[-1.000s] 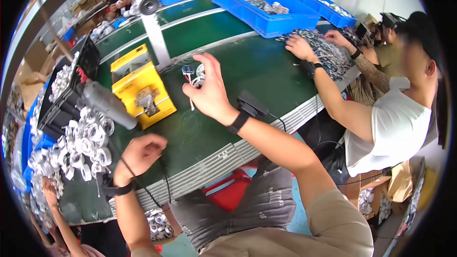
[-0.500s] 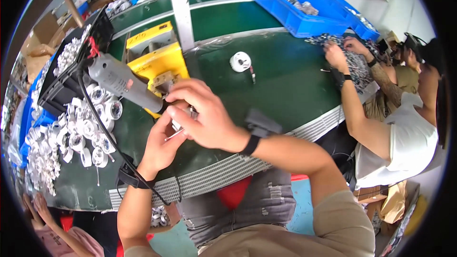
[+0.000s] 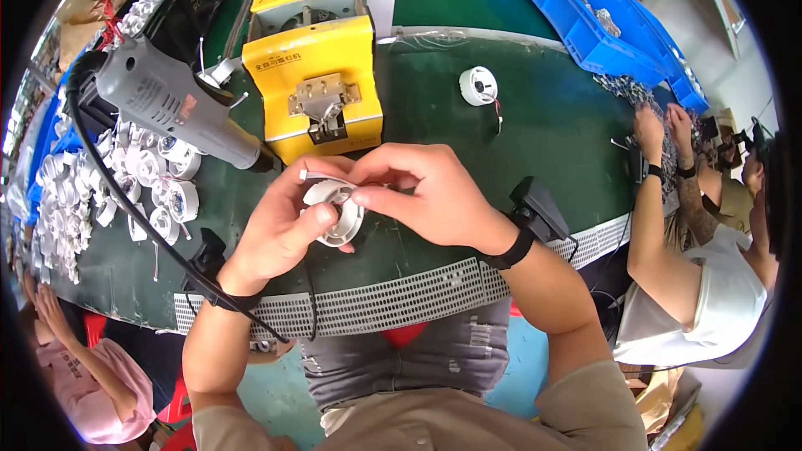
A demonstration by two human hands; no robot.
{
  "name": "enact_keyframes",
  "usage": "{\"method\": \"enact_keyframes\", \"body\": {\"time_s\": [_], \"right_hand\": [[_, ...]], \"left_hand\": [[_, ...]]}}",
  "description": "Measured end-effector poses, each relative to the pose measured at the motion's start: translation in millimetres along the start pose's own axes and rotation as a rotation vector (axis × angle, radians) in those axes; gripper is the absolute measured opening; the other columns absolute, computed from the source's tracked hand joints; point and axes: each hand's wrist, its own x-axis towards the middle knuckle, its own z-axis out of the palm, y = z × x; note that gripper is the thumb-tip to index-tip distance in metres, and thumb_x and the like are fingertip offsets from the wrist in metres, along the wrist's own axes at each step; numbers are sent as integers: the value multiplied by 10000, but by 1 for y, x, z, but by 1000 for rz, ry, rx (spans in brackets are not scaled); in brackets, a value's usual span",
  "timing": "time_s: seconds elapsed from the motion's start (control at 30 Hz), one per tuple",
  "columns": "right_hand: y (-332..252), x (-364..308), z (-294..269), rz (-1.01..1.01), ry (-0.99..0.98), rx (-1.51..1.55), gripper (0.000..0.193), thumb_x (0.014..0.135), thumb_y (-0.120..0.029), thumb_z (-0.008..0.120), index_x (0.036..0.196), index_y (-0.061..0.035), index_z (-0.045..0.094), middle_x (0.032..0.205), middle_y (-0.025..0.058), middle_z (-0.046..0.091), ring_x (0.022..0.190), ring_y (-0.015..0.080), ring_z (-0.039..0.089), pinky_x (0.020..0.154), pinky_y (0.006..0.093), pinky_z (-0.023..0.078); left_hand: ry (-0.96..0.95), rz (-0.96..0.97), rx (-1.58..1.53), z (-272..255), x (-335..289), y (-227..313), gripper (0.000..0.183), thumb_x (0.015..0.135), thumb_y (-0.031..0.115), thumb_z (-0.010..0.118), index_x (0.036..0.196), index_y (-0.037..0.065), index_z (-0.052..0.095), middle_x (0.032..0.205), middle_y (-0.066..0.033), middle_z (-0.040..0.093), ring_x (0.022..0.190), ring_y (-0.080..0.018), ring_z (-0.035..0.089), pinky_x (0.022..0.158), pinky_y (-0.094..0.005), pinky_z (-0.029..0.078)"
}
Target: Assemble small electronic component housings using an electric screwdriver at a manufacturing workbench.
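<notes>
My left hand point(image 3: 284, 221) is closed around a white round housing point(image 3: 345, 230), thumb pressed on its open face. From the other side my right hand point(image 3: 434, 196) has thumb and fingers pinched together at the housing's upper rim, where a thin white cable point(image 3: 322, 176) runs out. The fingers partly hide the cable and the inside of the housing. Just beyond the hands, a grey corded power tool point(image 3: 171, 104) slants down, its black tip near the left hand's knuckles. Behind it stands a yellow machine point(image 3: 322, 63) with a metal fixture on its front.
One white housing point(image 3: 478, 86) with a short lead lies alone on the green table point(image 3: 434, 117). Many similar housings point(image 3: 150, 171) are heaped at left. Blue bins point(image 3: 576, 25) stand back right. A co-worker's hands point(image 3: 652, 129) work at right; another person point(image 3: 100, 376) sits at lower left.
My hands have moved from beside the power tool's tip toward me and opened out, so the white housing now shows between them. The view has shifted, bringing the yellow machine closer.
</notes>
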Motion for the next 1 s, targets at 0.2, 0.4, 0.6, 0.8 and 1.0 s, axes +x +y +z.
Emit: {"method": "enact_keyframes", "body": {"time_s": [0.2,0.4,0.6,0.8,1.0], "right_hand": [[2,2,-8,296,-93,338,195,912,-159,606,991,19,621,887,47,635,781,120,611,728,242,500],[9,3,-7,396,-180,413,242,945,-217,560,965,15,623,876,41,631,760,128,614,723,270,507],[10,2,-4,232,-129,420,152,953,-139,530,986,-1,583,921,18,605,885,92,560,813,244,450],[18,1,1,38,-88,549,120,974,-136,483,1008,-27,519,899,50,590,855,125,547,777,267,440],[16,3,8,95,-34,536,129,951,-141,535,1006,-25,519,834,37,578,773,116,540,723,257,440]], "left_hand": [[111,165,271,-4,-1,-13,280,859,89,671,1102,20,552,1017,-47,583,829,-91,576,683,-234,509],[78,-12,93,3,-4,-1,299,960,197,531,1208,31,511,1057,-57,594,848,-117,598,640,-256,535],[-11,-111,-110,-15,2,-7,489,992,445,353,1176,15,496,1008,-137,638,833,-201,660,520,-264,533],[2,-169,-185,-10,4,-9,553,981,519,305,1060,38,566,900,-90,649,738,-179,669,500,-247,516],[29,-299,-204,-9,4,-8,591,976,543,285,995,35,588,866,-88,647,702,-186,670,490,-256,517]]}}
